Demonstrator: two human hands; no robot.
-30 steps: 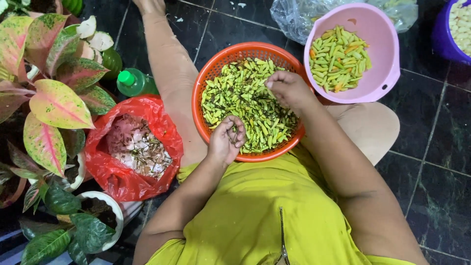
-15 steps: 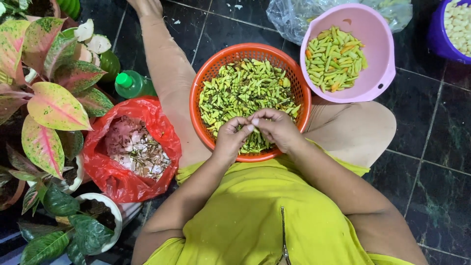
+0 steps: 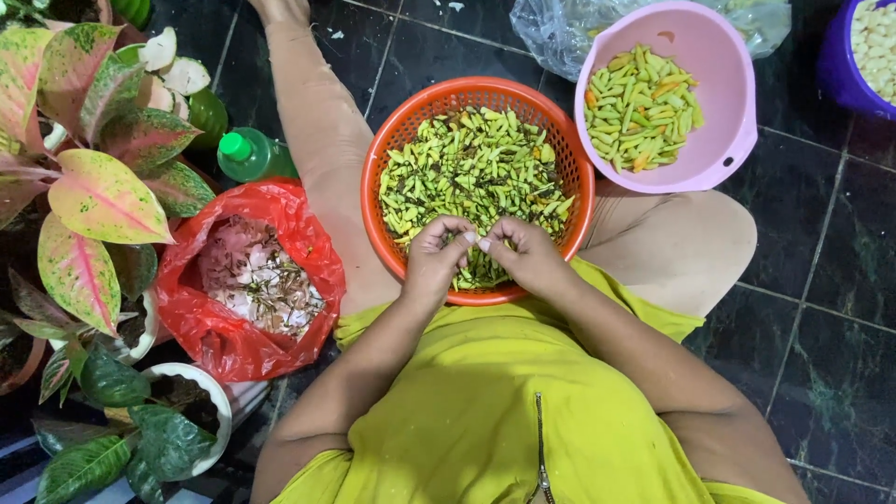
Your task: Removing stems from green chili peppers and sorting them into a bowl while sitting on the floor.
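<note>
Both hands meet over the near rim of the orange basket [image 3: 392,159], heaped with small green chillies [image 3: 476,168]. The left hand [image 3: 434,257] and right hand [image 3: 527,257] have fingers pinched together toward each other, apparently on one chilli, though it is too small to see clearly. The basket sits on the person's lap above the dark tiled floor [image 3: 821,308]. The risk: it looks perched, so a knee shift could tip chillies out. A pink bowl [image 3: 737,112] of chillies sits beside it, a red bag [image 3: 215,327] of scraps on the left.
</note>
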